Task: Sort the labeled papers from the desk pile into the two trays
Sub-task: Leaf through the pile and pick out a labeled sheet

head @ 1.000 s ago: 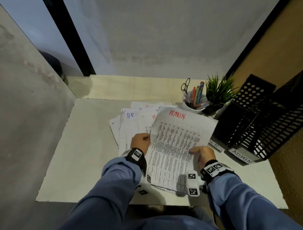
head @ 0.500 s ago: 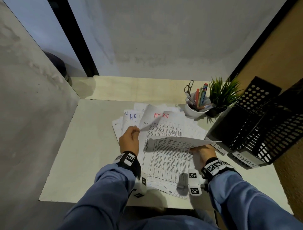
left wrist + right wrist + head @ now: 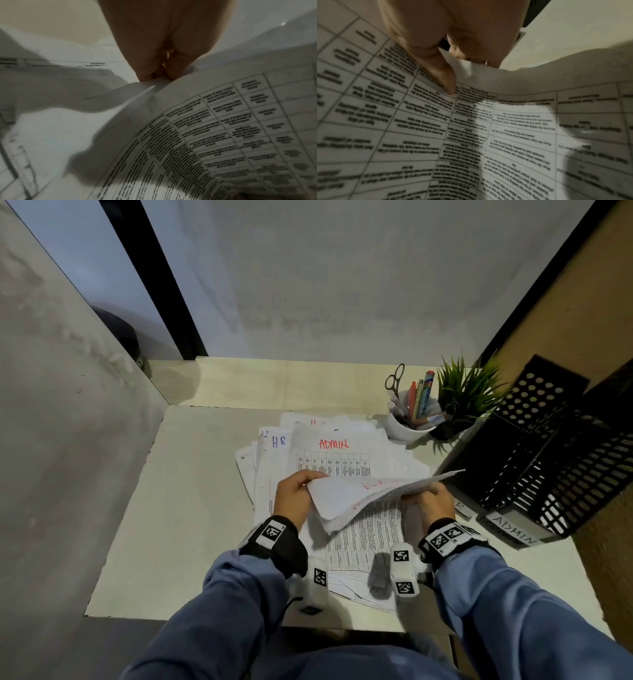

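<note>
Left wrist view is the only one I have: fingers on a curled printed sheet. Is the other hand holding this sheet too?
Observer: Yes. The right hand pinches the lifted sheet at its right edge, and the left hand holds its left edge.
Operator: Can you read its label?
Observer: No. Red writing shows through its back, but it is unreadable.
Operator: Where is the ADMIN tray?
Observer: The black mesh ADMIN tray stands on the desk's right side, to the right of the right hand.
</note>
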A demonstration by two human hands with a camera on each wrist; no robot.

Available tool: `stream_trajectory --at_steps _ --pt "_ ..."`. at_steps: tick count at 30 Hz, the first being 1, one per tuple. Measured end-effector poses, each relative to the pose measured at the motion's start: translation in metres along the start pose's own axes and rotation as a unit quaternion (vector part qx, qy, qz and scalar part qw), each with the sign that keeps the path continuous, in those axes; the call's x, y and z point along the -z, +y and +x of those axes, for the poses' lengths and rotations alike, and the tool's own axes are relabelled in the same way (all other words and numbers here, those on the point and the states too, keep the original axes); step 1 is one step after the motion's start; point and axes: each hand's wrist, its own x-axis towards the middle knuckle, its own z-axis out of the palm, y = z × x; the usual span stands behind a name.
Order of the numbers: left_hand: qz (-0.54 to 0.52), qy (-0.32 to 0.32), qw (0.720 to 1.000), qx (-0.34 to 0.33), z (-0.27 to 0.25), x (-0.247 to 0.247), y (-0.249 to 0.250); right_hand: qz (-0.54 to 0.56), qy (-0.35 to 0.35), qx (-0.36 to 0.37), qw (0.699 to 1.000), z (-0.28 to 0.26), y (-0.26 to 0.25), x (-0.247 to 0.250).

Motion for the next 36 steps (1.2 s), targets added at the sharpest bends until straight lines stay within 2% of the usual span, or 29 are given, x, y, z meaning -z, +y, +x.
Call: stream_trajectory --at_steps 3,5,7,8,10,12,16,20,22,25,28,29,33,36 --pt "0.03 0.019 0.998 0.044 0.006 0.004 -0.006 0.041 -0.01 -0.007 0.999 0.003 0.003 0.001" --pt "0.108 0.074 0.99 0.047 0.014 0.01 -0.012 0.028 -0.011 -0.038 0.999 0.002 0.004 0.002" --pt "0.226 0.134 0.963 0.058 0.018 0.016 -0.014 0.004 -0.039 -0.074 0.997 0.005 0.012 0.006" --pt "0.265 0.148 0.95 0.072 0.019 0.018 -0.016 0.017 -0.05 -0.085 0.995 0.012 0.02 0.008" --pt "0.305 0.148 0.936 0.09 0.022 0.02 -0.019 -0.041 -0.06 -0.069 0.995 0.016 0.031 0.01" --pt "0.308 0.131 0.937 0.099 0.024 0.019 -0.02 -0.057 -0.073 -0.092 0.991 0.013 0.032 0.01" --pt "0.311 0.126 0.936 0.102 0.023 0.02 -0.017 -0.076 -0.071 -0.094 0.99 0.015 0.034 0.01" --pt "0.322 0.147 0.935 0.029 0.017 0.022 -0.011 -0.118 -0.075 -0.086 0.986 0.016 0.036 0.01" --pt "0.341 0.138 0.93 -0.019 0.013 0.023 -0.008 -0.133 -0.078 -0.076 0.985 0.014 0.033 0.007" --pt "0.363 0.114 0.922 -0.067 0.01 0.027 -0.006 -0.12 -0.081 -0.107 0.984 0.011 0.025 0.002" --pt "0.374 0.098 0.918 -0.093 0.009 0.031 -0.006 -0.208 -0.121 -0.071 0.968 0.013 0.024 0.006" --pt "0.368 0.101 0.918 -0.104 0.008 0.031 -0.006 -0.205 -0.114 -0.073 0.969 0.011 0.022 0.008" --pt "0.249 0.106 0.952 -0.147 0.004 0.028 -0.009 -0.202 -0.116 -0.09 0.968 0.021 0.029 0.01" --pt "0.176 0.097 0.973 -0.113 -0.002 0.023 -0.013 -0.145 -0.071 -0.108 0.981 0.023 0.034 0.01"
